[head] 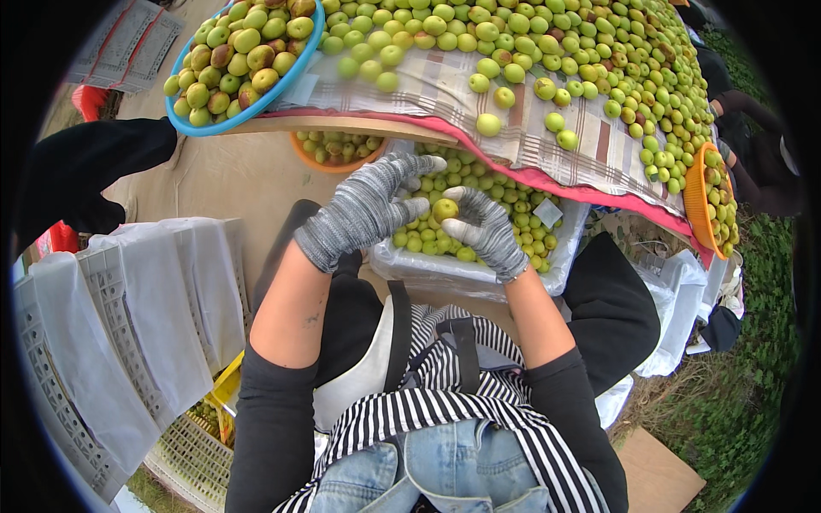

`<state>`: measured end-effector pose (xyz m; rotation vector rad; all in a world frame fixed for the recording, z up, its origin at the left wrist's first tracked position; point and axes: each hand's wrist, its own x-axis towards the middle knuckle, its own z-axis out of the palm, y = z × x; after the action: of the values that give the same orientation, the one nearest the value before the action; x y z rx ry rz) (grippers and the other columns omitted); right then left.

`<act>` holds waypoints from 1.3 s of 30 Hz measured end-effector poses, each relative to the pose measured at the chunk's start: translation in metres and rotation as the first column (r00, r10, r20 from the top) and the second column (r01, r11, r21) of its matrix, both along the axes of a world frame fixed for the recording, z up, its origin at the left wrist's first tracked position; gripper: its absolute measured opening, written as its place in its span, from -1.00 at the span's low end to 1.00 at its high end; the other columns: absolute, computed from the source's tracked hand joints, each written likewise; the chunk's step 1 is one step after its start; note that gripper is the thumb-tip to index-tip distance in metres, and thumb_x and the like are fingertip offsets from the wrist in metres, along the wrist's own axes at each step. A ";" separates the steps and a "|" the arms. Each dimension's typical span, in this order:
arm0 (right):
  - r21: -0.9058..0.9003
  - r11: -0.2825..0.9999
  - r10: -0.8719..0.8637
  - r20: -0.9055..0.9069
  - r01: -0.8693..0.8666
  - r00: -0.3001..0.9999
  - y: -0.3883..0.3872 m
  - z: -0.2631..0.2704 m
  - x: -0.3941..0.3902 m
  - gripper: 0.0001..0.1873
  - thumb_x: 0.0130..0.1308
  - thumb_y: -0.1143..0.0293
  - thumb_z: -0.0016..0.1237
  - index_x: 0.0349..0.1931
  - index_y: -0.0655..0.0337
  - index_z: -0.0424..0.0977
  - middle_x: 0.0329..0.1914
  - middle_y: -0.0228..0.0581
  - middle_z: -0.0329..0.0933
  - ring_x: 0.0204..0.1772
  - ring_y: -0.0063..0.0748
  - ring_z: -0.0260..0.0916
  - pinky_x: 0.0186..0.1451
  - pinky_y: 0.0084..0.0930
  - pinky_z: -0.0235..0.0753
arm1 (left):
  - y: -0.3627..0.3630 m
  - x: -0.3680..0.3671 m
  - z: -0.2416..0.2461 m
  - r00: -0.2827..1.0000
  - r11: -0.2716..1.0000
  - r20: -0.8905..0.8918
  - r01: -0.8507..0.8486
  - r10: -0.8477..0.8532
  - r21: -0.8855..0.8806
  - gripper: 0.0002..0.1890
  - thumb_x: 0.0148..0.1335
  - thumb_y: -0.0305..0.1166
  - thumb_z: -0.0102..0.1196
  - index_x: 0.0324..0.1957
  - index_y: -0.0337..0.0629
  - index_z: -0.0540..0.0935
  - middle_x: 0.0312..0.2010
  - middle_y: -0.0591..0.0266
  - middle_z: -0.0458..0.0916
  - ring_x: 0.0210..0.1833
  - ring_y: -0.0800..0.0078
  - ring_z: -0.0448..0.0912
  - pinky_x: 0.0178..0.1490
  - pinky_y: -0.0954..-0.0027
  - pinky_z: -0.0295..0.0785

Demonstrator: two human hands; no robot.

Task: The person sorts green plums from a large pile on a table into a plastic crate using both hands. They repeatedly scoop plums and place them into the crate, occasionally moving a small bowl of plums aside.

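My right hand [484, 232], in a grey knit glove with pale fingertips, pinches a green jujube [445, 210] between thumb and fingers. To its left is my left hand [365, 208], gloved alike, with its thumb and forefinger spread and nothing visible between them; its lower fingers are partly hidden. Both hands hover over a plastic-lined crate [442, 272] full of green jujubes, a small white slip [548, 212] lying on the fruit. Just beyond, a table covered with plaid cloth [442, 80] bears a wide heap of jujubes [577, 38], and its front edge overhangs the crate.
A blue basin [240, 118] of browner jujubes stands at the table's left end. One orange basket [696, 192] sits at the right edge, another [330, 168] below the table. Lined grey crates [128, 320] stand at my left. Other people's dark-clothed limbs [96, 167] show at both sides.
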<state>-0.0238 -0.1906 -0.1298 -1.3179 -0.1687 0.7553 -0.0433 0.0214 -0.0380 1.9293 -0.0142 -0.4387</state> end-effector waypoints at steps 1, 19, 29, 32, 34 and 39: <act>0.031 1.000 -0.002 -0.014 0.003 1.000 -0.005 0.014 0.002 -0.53 0.03 0.49 0.14 0.00 0.28 0.35 -0.09 -0.27 0.44 -0.04 -0.46 0.40 0.08 -0.52 0.41 | -0.007 -0.001 0.000 0.997 0.998 0.054 0.049 -0.048 -0.026 -0.48 0.06 -0.50 0.14 0.13 -0.10 0.38 -0.13 0.27 0.51 -0.10 0.49 0.45 0.02 0.44 0.39; 0.120 0.973 -0.205 0.054 0.198 0.977 -0.062 0.128 -0.021 -0.67 -0.06 0.47 0.21 -0.26 0.30 0.44 -0.28 -0.31 0.50 -0.20 -0.54 0.42 -0.06 -0.58 0.46 | -0.098 -0.021 0.028 0.771 0.959 0.635 0.141 0.048 -0.244 -0.50 -0.12 -0.42 0.31 -0.06 -0.25 0.51 -0.15 0.18 0.53 -0.12 0.32 0.49 -0.03 0.34 0.40; 0.160 0.960 -0.234 0.016 0.229 0.972 -0.074 0.147 -0.035 -0.83 0.22 0.38 -0.05 -0.30 0.32 0.46 -0.46 -0.30 0.50 -0.46 -0.60 0.43 -0.46 -0.70 0.45 | -0.121 -0.053 0.045 0.949 0.793 0.222 -0.044 0.223 -0.608 -0.57 0.11 -0.39 0.13 0.04 -0.21 0.36 -0.06 0.18 0.44 0.05 0.44 0.39 0.11 0.39 0.31; 0.130 0.932 -0.335 -0.048 0.338 0.941 -0.078 0.143 -0.033 -0.82 0.21 0.36 -0.03 -0.31 0.30 0.47 -0.45 -0.22 0.51 -0.49 -0.54 0.45 -0.52 -0.69 0.44 | -0.121 -0.056 0.044 0.938 0.771 0.223 -0.066 0.264 -0.634 -0.61 0.16 -0.38 0.06 0.03 -0.19 0.35 -0.11 0.21 0.43 -0.05 0.50 0.39 0.03 0.44 0.32; 0.083 0.934 -0.348 -0.007 0.347 0.938 -0.086 0.137 -0.028 -0.81 0.21 0.35 -0.02 -0.28 0.30 0.48 -0.44 -0.19 0.52 -0.51 -0.52 0.46 -0.53 -0.68 0.44 | -0.120 -0.057 0.039 0.933 0.771 0.224 -0.082 0.283 -0.632 -0.68 0.15 -0.41 0.05 -0.03 -0.17 0.38 -0.18 0.25 0.42 -0.15 0.55 0.39 -0.06 0.50 0.33; -0.106 0.916 -0.387 0.028 0.388 0.922 -0.107 0.116 -0.018 -0.80 0.22 0.34 -0.03 -0.28 0.30 0.46 -0.44 -0.21 0.51 -0.51 -0.53 0.44 -0.53 -0.67 0.44 | -0.117 -0.049 0.008 0.963 0.894 0.054 -0.223 0.264 -0.389 -0.82 0.22 -0.32 -0.01 -0.22 -0.21 0.47 -0.43 0.26 0.49 -0.39 0.64 0.44 -0.33 0.54 0.38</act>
<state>-0.0420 -0.2977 -0.0134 -1.4026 0.1315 0.4256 -0.0921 -0.0959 -0.0297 1.5418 0.0696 -0.1483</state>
